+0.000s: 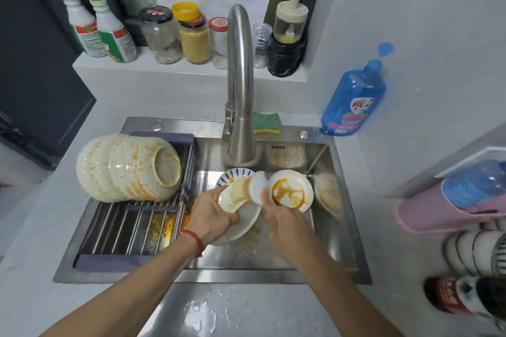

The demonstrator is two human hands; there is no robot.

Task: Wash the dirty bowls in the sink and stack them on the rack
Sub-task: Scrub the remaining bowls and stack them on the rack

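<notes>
A small white bowl [237,194], streaked with orange sauce, is being held tilted on its side over the middle of the sink [339,200], just below the tall steel tap [241,85]. The left hand [212,212] is gripping its rim, fingers curled around the edge, while the right hand [276,216] is pressing fingertips against the bowl's base; whether that hand is holding a cloth or sponge cannot be told. Beneath the hands a white plate [246,223] is lying in the basin, beside a bowl with a ring of brown sauce [290,191] and a blue-patterned dish [232,174] behind. On the rack [131,230] across the sink's left side, a row of bowls [128,167] is resting on edge, yet these are showing orange smears, so they appear unwashed or only partly rinsed. Most of the job seems to be remaining. A green sponge [267,123] is sitting on the sink's back edge, and a blue soap bottle [354,98] is standing on the counter [410,227] to the right.
</notes>
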